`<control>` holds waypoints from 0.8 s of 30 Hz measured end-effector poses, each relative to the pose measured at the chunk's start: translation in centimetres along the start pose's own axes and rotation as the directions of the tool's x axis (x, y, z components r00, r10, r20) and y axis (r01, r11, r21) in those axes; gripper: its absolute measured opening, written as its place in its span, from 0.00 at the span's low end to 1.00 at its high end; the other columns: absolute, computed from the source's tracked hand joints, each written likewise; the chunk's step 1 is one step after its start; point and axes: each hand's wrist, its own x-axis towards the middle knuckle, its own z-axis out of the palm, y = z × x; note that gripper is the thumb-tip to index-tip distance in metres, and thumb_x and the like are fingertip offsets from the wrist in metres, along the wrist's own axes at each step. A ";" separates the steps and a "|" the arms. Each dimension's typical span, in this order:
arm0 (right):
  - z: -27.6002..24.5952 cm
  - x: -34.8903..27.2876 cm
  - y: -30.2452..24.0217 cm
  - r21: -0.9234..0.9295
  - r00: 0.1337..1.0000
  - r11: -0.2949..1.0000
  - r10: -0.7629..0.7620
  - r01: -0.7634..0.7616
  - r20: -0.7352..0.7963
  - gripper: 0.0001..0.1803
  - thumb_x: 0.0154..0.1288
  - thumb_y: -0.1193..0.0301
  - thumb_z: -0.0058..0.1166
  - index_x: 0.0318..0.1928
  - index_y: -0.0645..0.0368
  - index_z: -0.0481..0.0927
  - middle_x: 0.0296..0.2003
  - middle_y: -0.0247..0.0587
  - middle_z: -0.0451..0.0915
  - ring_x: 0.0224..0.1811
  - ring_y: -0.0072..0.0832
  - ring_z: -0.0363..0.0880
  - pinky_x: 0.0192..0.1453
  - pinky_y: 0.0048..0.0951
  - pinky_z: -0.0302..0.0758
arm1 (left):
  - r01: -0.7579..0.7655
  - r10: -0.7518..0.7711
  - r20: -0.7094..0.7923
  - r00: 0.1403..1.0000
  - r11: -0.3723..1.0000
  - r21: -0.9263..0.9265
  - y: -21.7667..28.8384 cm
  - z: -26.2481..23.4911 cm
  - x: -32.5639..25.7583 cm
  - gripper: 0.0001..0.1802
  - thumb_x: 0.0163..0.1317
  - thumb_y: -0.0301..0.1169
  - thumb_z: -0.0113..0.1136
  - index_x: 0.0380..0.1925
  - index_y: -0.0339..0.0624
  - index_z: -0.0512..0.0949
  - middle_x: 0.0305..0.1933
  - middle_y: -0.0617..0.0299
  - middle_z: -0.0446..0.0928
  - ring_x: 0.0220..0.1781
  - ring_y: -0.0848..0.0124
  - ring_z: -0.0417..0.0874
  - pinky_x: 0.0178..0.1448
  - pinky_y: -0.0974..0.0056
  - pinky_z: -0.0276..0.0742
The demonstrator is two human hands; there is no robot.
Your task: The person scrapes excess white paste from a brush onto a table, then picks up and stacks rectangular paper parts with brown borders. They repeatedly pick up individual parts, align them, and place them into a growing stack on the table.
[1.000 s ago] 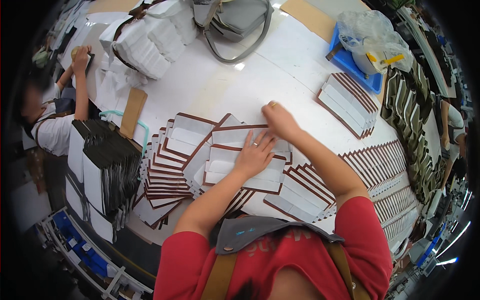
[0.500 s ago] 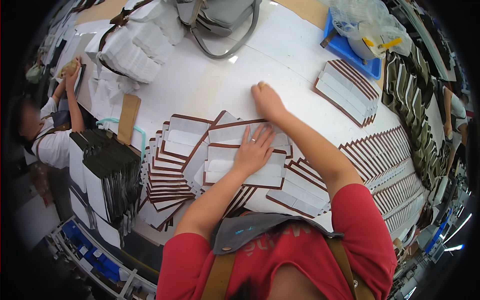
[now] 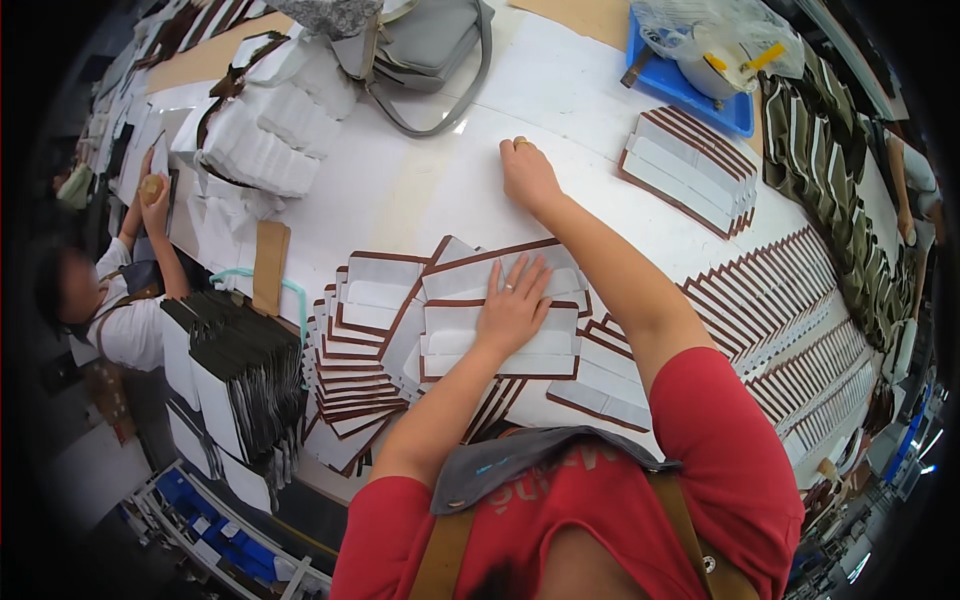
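Note:
My left hand [image 3: 512, 310] lies flat with fingers spread on a pale grey panel with brown edging [image 3: 455, 335], pressing across it and another brown-edged panel [image 3: 450, 283] just beyond. A ring shows on one finger. My right hand [image 3: 530, 176] is closed and held over the white tabletop, farther away than the left. Something small and yellowish shows at its curled fingers; I cannot make out what it is. Left of my left hand, more such panels [image 3: 385, 285] lie fanned in an overlapping pile. Several others [image 3: 605, 385] overlap under my right forearm.
Rows of overlapping brown-edged pieces [image 3: 765, 290] spread to the right, below a smaller stack [image 3: 690, 170]. A blue tray [image 3: 735, 115] holds a bowl and plastic bag. A grey bag [image 3: 430, 50], white bundles [image 3: 265, 140] and dark stacked pieces [image 3: 235, 375] lie left; another person [image 3: 130, 310] works there.
My right hand has moved a little farther from me, still closed. My left hand stays flat on the panels. The whole view has shifted slightly, and the person at left has moved their hands.

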 end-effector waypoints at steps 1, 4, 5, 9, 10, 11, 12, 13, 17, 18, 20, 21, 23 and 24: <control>0.1 -0.5 -0.3 -0.003 0.998 0.998 -0.056 0.056 0.029 0.08 0.43 0.81 0.47 0.29 0.65 0.68 0.29 0.52 0.71 0.33 0.41 0.72 0.36 0.35 0.71 | 0.002 -0.002 0.003 1.000 1.000 0.004 0.0 0.0 0.0 0.22 0.56 0.38 0.50 0.51 0.44 0.69 0.60 0.62 0.62 0.64 0.64 0.58 0.66 0.47 0.47; 0.3 -4.1 -2.0 -0.019 0.965 0.979 -0.198 0.204 0.175 0.06 0.45 0.80 0.45 0.29 0.65 0.68 0.29 0.52 0.71 0.33 0.42 0.72 0.36 0.36 0.71 | 0.011 -0.012 0.006 1.000 1.000 0.009 -0.2 0.2 0.0 0.22 0.55 0.38 0.50 0.51 0.45 0.69 0.61 0.62 0.62 0.64 0.65 0.58 0.66 0.47 0.46; 0.1 -4.3 -1.4 -0.037 0.959 0.973 -0.215 0.226 0.187 0.06 0.46 0.80 0.44 0.29 0.65 0.68 0.29 0.52 0.71 0.33 0.42 0.73 0.36 0.36 0.71 | 0.015 -0.015 0.006 1.000 1.000 0.007 -0.1 0.2 0.1 0.22 0.55 0.37 0.51 0.51 0.45 0.69 0.61 0.63 0.62 0.65 0.65 0.57 0.66 0.48 0.46; -1.6 -0.9 2.4 -0.093 0.997 0.993 -0.063 0.068 0.053 0.07 0.47 0.80 0.46 0.30 0.67 0.69 0.29 0.52 0.72 0.33 0.40 0.74 0.35 0.36 0.72 | -0.007 0.007 -0.015 1.000 1.000 -0.002 0.0 0.1 0.1 0.22 0.55 0.37 0.51 0.51 0.46 0.69 0.61 0.63 0.62 0.65 0.65 0.57 0.66 0.48 0.45; -1.6 -0.1 2.6 -0.096 0.999 0.995 -0.009 0.013 0.046 0.08 0.46 0.80 0.46 0.31 0.67 0.69 0.29 0.52 0.72 0.33 0.40 0.74 0.35 0.36 0.73 | -0.009 0.009 -0.014 1.000 1.000 0.000 0.0 0.0 0.2 0.22 0.55 0.37 0.51 0.51 0.46 0.69 0.61 0.63 0.62 0.65 0.65 0.57 0.66 0.48 0.45; -1.5 0.5 2.7 -0.099 0.998 0.994 0.046 -0.042 0.038 0.08 0.46 0.80 0.46 0.31 0.67 0.69 0.30 0.52 0.72 0.33 0.40 0.74 0.35 0.36 0.73 | -0.012 0.012 -0.012 1.000 1.000 0.002 0.1 0.0 0.2 0.22 0.55 0.37 0.51 0.51 0.46 0.68 0.61 0.63 0.62 0.65 0.65 0.57 0.66 0.48 0.45; -1.4 0.7 2.6 -0.104 0.994 0.990 0.104 -0.100 0.034 0.08 0.46 0.80 0.46 0.31 0.67 0.69 0.30 0.51 0.72 0.33 0.40 0.74 0.35 0.35 0.73 | -0.016 0.016 -0.009 1.000 1.000 -0.002 0.1 0.1 0.2 0.22 0.55 0.37 0.51 0.51 0.46 0.68 0.61 0.63 0.62 0.65 0.65 0.58 0.66 0.48 0.45; -2.0 0.1 1.2 -0.131 0.991 0.989 0.076 -0.062 0.108 0.08 0.47 0.80 0.46 0.31 0.67 0.69 0.30 0.52 0.72 0.33 0.40 0.74 0.36 0.35 0.73 | -0.005 0.005 0.004 1.000 1.000 0.001 0.1 0.2 0.2 0.22 0.55 0.37 0.51 0.51 0.46 0.68 0.61 0.63 0.62 0.65 0.65 0.58 0.66 0.48 0.45; -0.2 -5.2 -0.9 -0.094 0.945 0.967 -0.207 0.237 0.254 0.07 0.51 0.77 0.43 0.32 0.66 0.69 0.30 0.52 0.72 0.34 0.40 0.74 0.37 0.37 0.73 | 0.033 -0.034 0.048 0.998 0.999 0.021 0.0 0.3 0.1 0.23 0.55 0.37 0.51 0.52 0.46 0.68 0.61 0.63 0.61 0.65 0.65 0.57 0.66 0.48 0.45; -0.5 -5.1 0.0 -0.103 0.951 0.968 -0.201 0.230 0.237 0.07 0.51 0.76 0.42 0.32 0.66 0.69 0.30 0.52 0.72 0.34 0.41 0.74 0.37 0.37 0.72 | 0.042 -0.043 0.059 0.997 0.999 0.031 0.2 0.2 0.1 0.23 0.55 0.37 0.51 0.52 0.46 0.68 0.62 0.63 0.61 0.65 0.65 0.57 0.66 0.48 0.45; -1.2 -3.2 3.0 -0.069 0.988 0.993 -0.091 0.100 0.127 0.07 0.52 0.77 0.42 0.32 0.66 0.69 0.31 0.53 0.72 0.34 0.43 0.74 0.37 0.38 0.72 | 0.017 -0.017 0.028 0.999 1.000 0.026 0.2 0.1 0.1 0.23 0.55 0.37 0.51 0.52 0.45 0.68 0.62 0.63 0.60 0.65 0.65 0.57 0.67 0.48 0.45; -2.1 -1.6 4.7 -0.116 0.998 0.993 0.010 -0.003 0.059 0.07 0.52 0.77 0.42 0.33 0.67 0.68 0.31 0.53 0.72 0.35 0.44 0.73 0.37 0.39 0.72 | -0.002 0.002 0.015 1.000 1.000 0.023 0.2 0.0 0.2 0.23 0.55 0.37 0.51 0.52 0.45 0.67 0.62 0.63 0.60 0.65 0.65 0.57 0.67 0.48 0.45; -3.2 0.8 8.2 -0.091 0.980 0.976 0.197 -0.199 -0.033 0.07 0.51 0.79 0.43 0.33 0.67 0.68 0.33 0.55 0.71 0.37 0.45 0.73 0.39 0.39 0.72 | -0.012 0.012 0.029 1.000 1.000 0.016 0.2 0.1 0.3 0.24 0.55 0.37 0.51 0.52 0.45 0.67 0.62 0.63 0.60 0.65 0.65 0.57 0.67 0.49 0.44; -3.5 0.9 7.9 -0.068 0.973 0.970 0.232 -0.232 -0.002 0.08 0.51 0.80 0.44 0.34 0.67 0.68 0.34 0.55 0.71 0.37 0.45 0.73 0.39 0.39 0.72 | -0.007 0.007 0.031 0.999 1.000 0.010 0.2 0.2 0.4 0.24 0.55 0.37 0.51 0.52 0.45 0.67 0.62 0.63 0.60 0.65 0.65 0.57 0.67 0.49 0.44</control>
